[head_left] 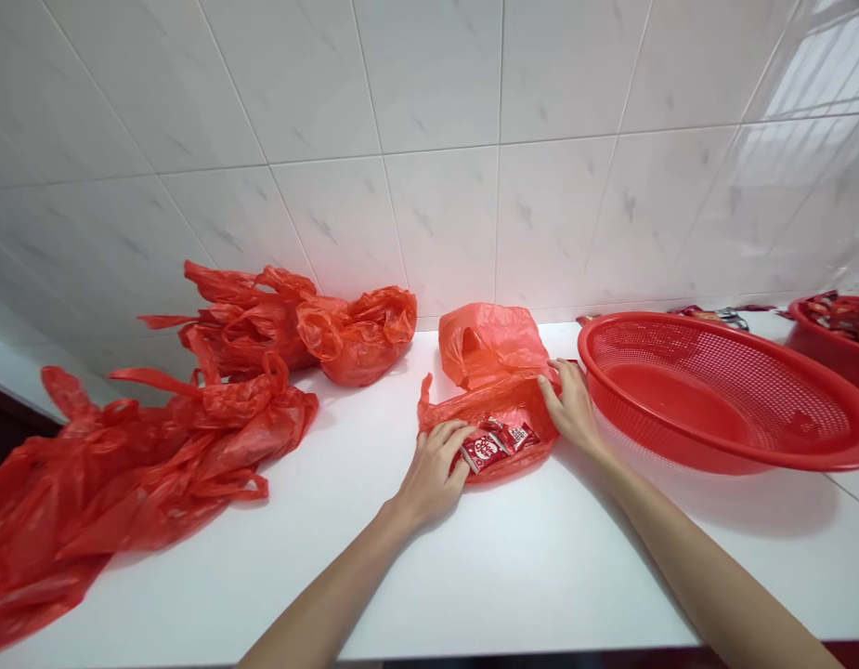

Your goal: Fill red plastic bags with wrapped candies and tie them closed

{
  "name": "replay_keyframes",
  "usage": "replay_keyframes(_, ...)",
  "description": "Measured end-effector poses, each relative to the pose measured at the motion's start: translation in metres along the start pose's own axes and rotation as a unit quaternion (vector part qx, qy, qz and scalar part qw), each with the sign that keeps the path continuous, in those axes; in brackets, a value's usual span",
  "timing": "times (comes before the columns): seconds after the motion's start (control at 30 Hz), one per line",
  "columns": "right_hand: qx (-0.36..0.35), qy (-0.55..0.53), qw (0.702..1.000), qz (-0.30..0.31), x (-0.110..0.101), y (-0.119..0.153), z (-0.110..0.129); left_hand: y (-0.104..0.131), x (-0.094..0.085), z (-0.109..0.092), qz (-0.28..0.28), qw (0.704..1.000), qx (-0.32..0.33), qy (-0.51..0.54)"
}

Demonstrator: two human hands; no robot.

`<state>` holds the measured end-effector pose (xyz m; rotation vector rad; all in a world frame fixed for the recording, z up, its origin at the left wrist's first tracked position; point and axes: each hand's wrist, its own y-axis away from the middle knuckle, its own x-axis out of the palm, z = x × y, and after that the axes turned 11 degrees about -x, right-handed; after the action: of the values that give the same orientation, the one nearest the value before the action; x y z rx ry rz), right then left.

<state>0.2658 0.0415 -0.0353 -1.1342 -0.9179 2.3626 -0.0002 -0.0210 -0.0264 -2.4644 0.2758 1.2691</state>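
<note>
A red plastic bag [495,345] lies on the white table, its mouth spread toward me. Several small red and white packets [486,451] rest inside the opening. At the bag's left edge is my left hand [436,465], its fingers curved over the rim beside the packets and pressed on the plastic. My right hand [572,407] is at the right edge, thumb over the rim and fingers behind it, gripping the plastic.
A red perforated basket [686,451] stands right of the bag, with a second basket [837,348] of packets beyond. More packets [714,316] lie by the tiled wall. Filled red bags [363,348] stand at back left; crumpled red bags [143,474] cover the left.
</note>
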Motion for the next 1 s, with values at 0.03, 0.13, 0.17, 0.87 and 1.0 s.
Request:
replay_keyframes(0.03,0.044,0.03,0.998,0.036,0.003,-0.003,-0.009,0.0,0.001,0.001,-0.004,1.0,0.001,0.0)
replay_keyframes(0.13,0.122,0.083,0.984,0.104,0.013,-0.011,-0.028,0.0,0.002,0.002,-0.01,1.0,0.007,0.002)
replay_keyframes(0.17,0.13,0.088,0.981,0.112,0.015,-0.012,-0.032,0.0,0.002,0.001,-0.01,1.0,0.008,0.002)
replay_keyframes(0.87,0.073,0.081,0.987,0.115,0.008,-0.013,-0.026,0.0,0.001,0.001,-0.015,1.0,0.024,0.007)
replay_keyframes(1.0,0.067,0.032,0.994,0.078,0.006,-0.012,-0.03,0.0,0.001,0.001,-0.023,0.999,0.026,0.008)
